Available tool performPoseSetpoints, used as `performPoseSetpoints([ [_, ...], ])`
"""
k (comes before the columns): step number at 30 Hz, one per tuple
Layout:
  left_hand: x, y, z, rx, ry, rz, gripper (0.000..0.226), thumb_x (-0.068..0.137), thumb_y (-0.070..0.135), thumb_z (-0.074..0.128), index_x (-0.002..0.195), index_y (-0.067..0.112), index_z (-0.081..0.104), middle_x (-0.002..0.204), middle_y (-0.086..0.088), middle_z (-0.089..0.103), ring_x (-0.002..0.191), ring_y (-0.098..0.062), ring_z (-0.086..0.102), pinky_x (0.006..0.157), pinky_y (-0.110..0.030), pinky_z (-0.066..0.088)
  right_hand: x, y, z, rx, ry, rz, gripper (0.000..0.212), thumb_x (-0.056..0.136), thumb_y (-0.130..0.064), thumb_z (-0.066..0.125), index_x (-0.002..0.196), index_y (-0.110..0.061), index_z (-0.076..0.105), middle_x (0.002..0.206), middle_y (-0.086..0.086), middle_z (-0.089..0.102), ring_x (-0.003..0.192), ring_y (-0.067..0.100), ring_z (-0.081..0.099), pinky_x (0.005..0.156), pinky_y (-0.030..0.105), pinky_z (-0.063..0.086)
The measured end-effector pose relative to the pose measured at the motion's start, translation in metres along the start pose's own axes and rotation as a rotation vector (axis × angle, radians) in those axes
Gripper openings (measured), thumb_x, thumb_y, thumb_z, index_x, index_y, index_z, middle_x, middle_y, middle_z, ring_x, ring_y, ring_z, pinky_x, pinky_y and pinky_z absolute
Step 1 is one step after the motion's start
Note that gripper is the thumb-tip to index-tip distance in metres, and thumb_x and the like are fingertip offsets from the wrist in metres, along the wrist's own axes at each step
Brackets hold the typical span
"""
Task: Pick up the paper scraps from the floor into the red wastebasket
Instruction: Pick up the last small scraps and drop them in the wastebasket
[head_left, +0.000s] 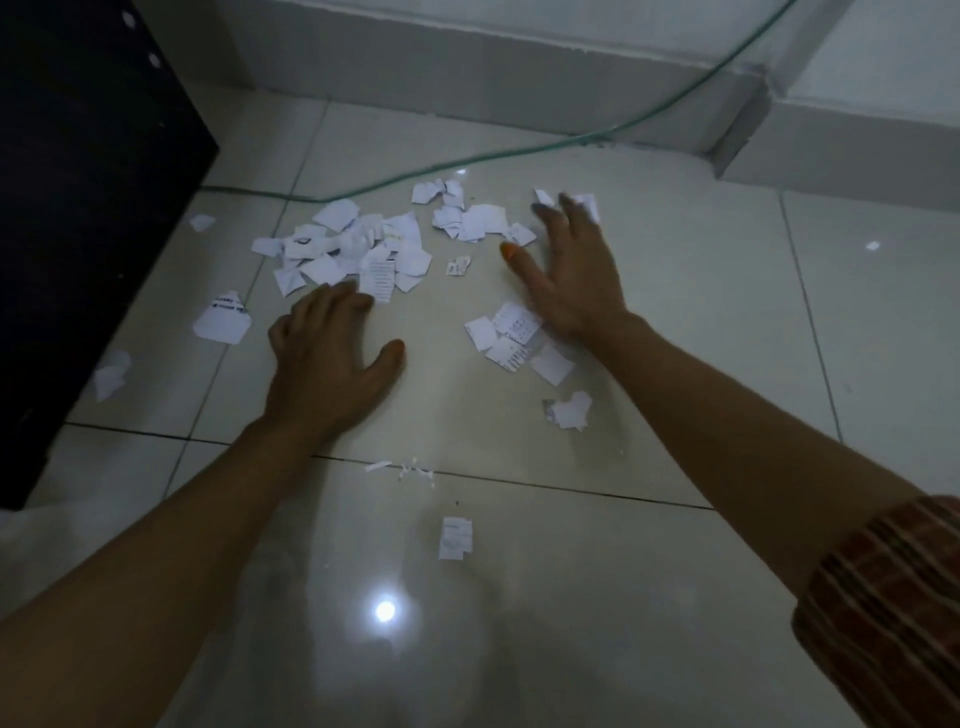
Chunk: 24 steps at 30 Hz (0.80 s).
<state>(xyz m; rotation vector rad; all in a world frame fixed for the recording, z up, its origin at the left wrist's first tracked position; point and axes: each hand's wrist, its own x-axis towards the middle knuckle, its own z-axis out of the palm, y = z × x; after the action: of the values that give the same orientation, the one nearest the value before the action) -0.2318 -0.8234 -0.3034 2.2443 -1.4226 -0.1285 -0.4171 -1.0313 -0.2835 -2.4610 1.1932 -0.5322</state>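
- Left hand (324, 364) lies low over the pale glossy floor tiles (701, 322), palm down, fingers spread & relaxed, holding nothing; its fingertips touch or nearly touch the near edge of the biggest heap of torn white paper scraps (358, 249), which lies at 12 o'clock from that hand.
- Right hand (569, 280) also palm down, fingers splayed, nothing gripped; it looks motion-blurred, so can't tell if the fingertips press on paper. A smaller cluster of white scraps (475, 215) sits at about 10 o'clock from it, and a few bits peek out past its fingertips at 12.
- Key relation, my read: the two heaps lie side by side in a band running roughly 9-to-3 across the floor, w/ a hand just short of each end. The left is nearer the big heap, the right nearer the small one, so raking both inward to one pile seems the next move.
- Printed white scraps (511, 338) lie just beside the right wrist at 7 o'clock, partly under the forearm.
- Strays: a larger printed piece (223, 319) at 9 o'clock from the left hand; a lone scrap (456, 538) near the camera, between the forearms; thin slivers along the grout line.
- Scraps look small, ragged, some crumpled, some w/ black print; light and flat, likely to slide on the tile.
- Red wastebasket isn't in view.
- Green cable (467, 158) runs behind the heaps; dark cabinet (78, 182) stands at the left.
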Motion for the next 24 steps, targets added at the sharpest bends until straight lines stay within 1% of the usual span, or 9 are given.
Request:
performPoseSetpoints([
  [2, 0.002, 0.003, 0.002, 0.039, 0.025, 0.012, 0.062, 0.078, 0.057, 0.051, 0.128, 0.019, 0.05, 0.144, -0.003, 0.042, 0.134, -0.025, 0.034, 0.107, -0.045, 0.022, 0.02, 0.012, 0.001, -0.104, -0.032, 0.077, 0.076, 0.092, -0.067, 0.036, 0.152, -0.023, 0.026, 0.161, 0.011, 0.014, 0.148, 0.031, 0.007, 0.118, 0.043, 0.012],
  [4, 0.003, 0.005, 0.003, 0.054, 0.047, 0.008, 0.063, 0.078, 0.06, 0.05, 0.126, 0.02, 0.051, 0.142, -0.002, 0.043, 0.132, -0.024, 0.035, 0.105, -0.044, 0.023, 0.036, 0.019, 0.003, -0.146, -0.096, 0.123, 0.081, 0.09, -0.072, 0.033, 0.154, -0.025, 0.018, 0.162, 0.012, 0.005, 0.148, 0.034, -0.002, 0.119, 0.047, 0.006],
  [7, 0.004, 0.004, 0.002, 0.041, 0.062, 0.007, 0.065, 0.077, 0.063, 0.046, 0.125, 0.019, 0.052, 0.14, -0.002, 0.045, 0.13, -0.024, 0.036, 0.104, -0.041, 0.022, 0.056, 0.015, 0.014, -0.193, -0.187, 0.192, 0.087, 0.085, -0.079, 0.025, 0.155, -0.03, 0.008, 0.162, 0.012, -0.003, 0.147, 0.037, -0.007, 0.118, 0.053, -0.002],
  [9, 0.003, 0.005, 0.002, 0.011, 0.069, 0.008, 0.066, 0.077, 0.064, 0.044, 0.124, 0.018, 0.053, 0.139, -0.003, 0.046, 0.13, -0.025, 0.038, 0.103, -0.041, 0.022, 0.064, 0.007, 0.024, -0.224, -0.223, 0.17, 0.088, 0.084, -0.081, 0.022, 0.155, -0.031, 0.005, 0.162, 0.011, -0.004, 0.148, 0.035, -0.008, 0.117, 0.054, -0.006],
  [12, 0.002, 0.004, 0.001, -0.06, 0.095, 0.004, 0.067, 0.077, 0.063, 0.045, 0.124, 0.016, 0.053, 0.137, -0.004, 0.047, 0.13, -0.024, 0.039, 0.104, -0.042, 0.024, 0.073, -0.018, 0.038, -0.202, -0.269, 0.039, 0.087, 0.085, -0.08, 0.022, 0.155, -0.031, 0.006, 0.162, 0.009, -0.004, 0.148, 0.032, -0.007, 0.117, 0.053, -0.005],
  [16, 0.002, 0.005, -0.002, -0.14, 0.12, -0.009, 0.069, 0.077, 0.06, 0.047, 0.127, 0.014, 0.05, 0.139, -0.008, 0.042, 0.132, -0.025, 0.037, 0.104, -0.041, 0.025, 0.074, -0.05, 0.056, -0.204, -0.313, -0.131, 0.083, 0.086, -0.078, 0.022, 0.154, -0.032, 0.009, 0.163, 0.005, 0.001, 0.149, 0.03, -0.002, 0.118, 0.054, -0.002],
  [19, 0.001, 0.003, -0.004, -0.135, 0.198, 0.0, 0.07, 0.078, 0.058, 0.049, 0.13, 0.011, 0.051, 0.14, -0.011, 0.043, 0.132, -0.028, 0.037, 0.103, -0.041, 0.027, 0.059, -0.067, 0.065, -0.232, -0.347, -0.31, 0.078, 0.089, -0.075, 0.024, 0.154, -0.032, 0.015, 0.163, 0.004, 0.008, 0.149, 0.03, 0.002, 0.118, 0.056, 0.002],
  [22, 0.001, 0.0, -0.005, -0.159, 0.3, -0.054, 0.07, 0.081, 0.058, 0.047, 0.134, 0.012, 0.049, 0.142, -0.01, 0.043, 0.133, -0.028, 0.038, 0.105, -0.047, 0.03, 0.032, -0.077, 0.065, -0.222, -0.41, -0.504, 0.076, 0.09, -0.071, 0.021, 0.153, -0.029, 0.021, 0.162, 0.006, 0.012, 0.149, 0.03, 0.004, 0.119, 0.053, 0.002],
  [24, 0.001, -0.002, -0.005, -0.206, 0.354, -0.089, 0.071, 0.085, 0.061, 0.043, 0.135, 0.011, 0.048, 0.141, -0.012, 0.044, 0.132, -0.029, 0.04, 0.104, -0.052, 0.033, 0.01, -0.078, 0.063, -0.213, -0.433, -0.596, 0.075, 0.091, -0.068, 0.021, 0.152, -0.026, 0.024, 0.161, 0.008, 0.015, 0.148, 0.031, 0.007, 0.118, 0.051, 0.004],
])
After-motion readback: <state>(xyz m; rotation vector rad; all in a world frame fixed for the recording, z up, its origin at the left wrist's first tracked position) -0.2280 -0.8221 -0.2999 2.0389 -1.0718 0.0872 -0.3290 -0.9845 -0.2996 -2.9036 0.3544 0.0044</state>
